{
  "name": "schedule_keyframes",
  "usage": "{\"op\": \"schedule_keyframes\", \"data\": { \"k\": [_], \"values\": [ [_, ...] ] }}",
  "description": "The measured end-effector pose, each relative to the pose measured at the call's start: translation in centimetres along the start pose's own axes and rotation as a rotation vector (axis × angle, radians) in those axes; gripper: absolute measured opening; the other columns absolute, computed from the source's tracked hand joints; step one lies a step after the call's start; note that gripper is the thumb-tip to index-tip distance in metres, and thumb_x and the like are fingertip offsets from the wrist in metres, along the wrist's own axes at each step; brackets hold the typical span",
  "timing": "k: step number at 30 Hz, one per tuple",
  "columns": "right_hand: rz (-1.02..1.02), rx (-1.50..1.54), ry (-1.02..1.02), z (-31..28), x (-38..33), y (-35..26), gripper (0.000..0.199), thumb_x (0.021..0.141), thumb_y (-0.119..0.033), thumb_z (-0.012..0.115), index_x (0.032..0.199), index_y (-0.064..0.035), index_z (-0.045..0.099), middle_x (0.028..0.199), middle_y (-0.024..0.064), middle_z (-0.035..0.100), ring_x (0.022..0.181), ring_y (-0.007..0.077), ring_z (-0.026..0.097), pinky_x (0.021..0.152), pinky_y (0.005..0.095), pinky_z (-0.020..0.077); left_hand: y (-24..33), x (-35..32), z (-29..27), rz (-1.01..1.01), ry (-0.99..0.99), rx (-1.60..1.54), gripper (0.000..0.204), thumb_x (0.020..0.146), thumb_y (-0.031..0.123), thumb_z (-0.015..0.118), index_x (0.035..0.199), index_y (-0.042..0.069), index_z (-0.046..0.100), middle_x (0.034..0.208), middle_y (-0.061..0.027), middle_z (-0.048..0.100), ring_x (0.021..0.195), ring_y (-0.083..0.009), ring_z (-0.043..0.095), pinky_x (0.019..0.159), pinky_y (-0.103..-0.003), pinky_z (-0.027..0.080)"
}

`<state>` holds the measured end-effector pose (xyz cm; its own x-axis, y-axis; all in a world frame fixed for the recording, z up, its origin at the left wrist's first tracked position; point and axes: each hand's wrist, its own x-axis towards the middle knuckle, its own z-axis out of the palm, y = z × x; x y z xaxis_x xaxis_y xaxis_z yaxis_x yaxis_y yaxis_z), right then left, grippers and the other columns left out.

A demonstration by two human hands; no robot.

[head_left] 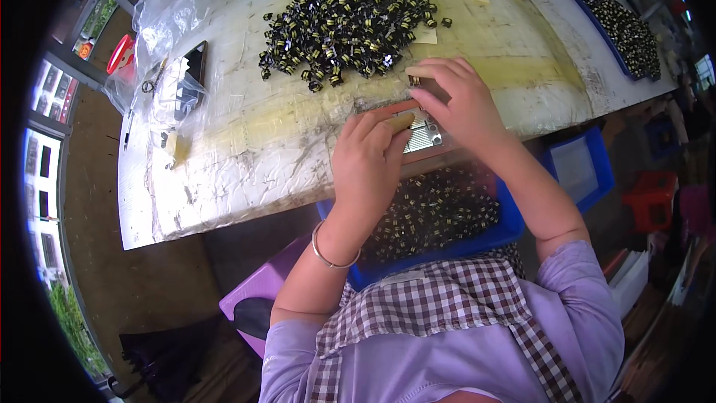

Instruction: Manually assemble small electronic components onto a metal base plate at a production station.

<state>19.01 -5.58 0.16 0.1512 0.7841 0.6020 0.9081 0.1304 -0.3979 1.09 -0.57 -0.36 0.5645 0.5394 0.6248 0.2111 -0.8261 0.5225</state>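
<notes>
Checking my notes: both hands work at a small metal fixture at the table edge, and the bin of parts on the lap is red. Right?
Not quite: the bin on the lap is blue, as the head view shows. Both the left hand and right hand are at the metal fixture at the table edge.

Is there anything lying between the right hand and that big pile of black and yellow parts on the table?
Nothing visible does. The right hand rests at the small metal fixture, and the worn tabletop between it and the pile of parts looks bare.

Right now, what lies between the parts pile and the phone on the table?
Head view: only bare, worn table between the pile and the phone.
</notes>
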Motion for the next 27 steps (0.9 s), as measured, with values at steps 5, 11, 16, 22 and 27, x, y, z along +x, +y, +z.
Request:
{"op": "schedule_keyframes", "data": {
  "k": [5, 11, 16, 22, 27],
  "values": [
    [0.022, 0.048, -0.001, 0.1, -0.2, 0.6, 0.021, 0.088, -0.018, 0.064, 0.106, -0.0070, 0.068, 0.109, 0.0131, 0.066, 0.104, 0.0317, 0.058, 0.092, 0.0402, 0.0464, 0.2, 0.1, -0.2, 0.062, -0.015, 0.025, 0.016, 0.078, 0.009, 0.072, 0.094, 0.006, 0.069, 0.089, -0.0084, 0.064, 0.082, -0.0299, 0.059, 0.074, -0.039, 0.048],
    [0.034, 0.034, 0.037, 0.4, 0.6, -0.1, 0.017, 0.089, -0.014, 0.061, 0.101, -0.0048, 0.068, 0.104, 0.0137, 0.066, 0.101, 0.0343, 0.059, 0.090, 0.0421, 0.0465, -0.5, 0.4, -2.6, 0.042, -0.044, 0.004, 0.031, 0.080, 0.013, 0.072, 0.110, 0.007, 0.066, 0.102, -0.0136, 0.066, 0.095, -0.0319, 0.061, 0.086, -0.040, 0.049],
    [-0.001, -0.058, 0.016, 1.2, 0.4, 0.3, 0.019, 0.089, -0.013, 0.060, 0.104, -0.0042, 0.069, 0.106, 0.0154, 0.065, 0.103, 0.0354, 0.058, 0.092, 0.0423, 0.0459, -6.8, 2.5, -1.6, -0.154, 0.215, 0.272, 0.037, 0.081, 0.015, 0.068, 0.116, 0.005, 0.064, 0.115, -0.0176, 0.062, 0.104, -0.0359, 0.059, 0.091, -0.043, 0.048],
    [0.004, -0.056, -0.036, 0.8, -0.3, 0.3, 0.023, 0.094, -0.015, 0.056, 0.110, -0.0025, 0.066, 0.112, 0.0155, 0.063, 0.108, 0.0338, 0.056, 0.096, 0.0405, 0.0439, -6.5, 1.8, -1.0, -0.254, 0.078, 0.193, 0.051, 0.080, 0.020, 0.069, 0.126, 0.003, 0.055, 0.127, -0.0199, 0.052, 0.117, -0.0362, 0.051, 0.099, -0.043, 0.042],
    [-0.020, -0.069, -0.038, 0.5, -0.4, 0.3, 0.023, 0.096, -0.016, 0.054, 0.112, -0.0025, 0.065, 0.113, 0.0150, 0.063, 0.108, 0.0339, 0.056, 0.096, 0.0402, 0.0437, -6.1, 1.7, -1.0, -0.247, 0.107, 0.195, 0.052, 0.081, 0.021, 0.068, 0.128, 0.004, 0.053, 0.128, -0.0191, 0.052, 0.119, -0.0353, 0.050, 0.102, -0.042, 0.041]
  ]
}}
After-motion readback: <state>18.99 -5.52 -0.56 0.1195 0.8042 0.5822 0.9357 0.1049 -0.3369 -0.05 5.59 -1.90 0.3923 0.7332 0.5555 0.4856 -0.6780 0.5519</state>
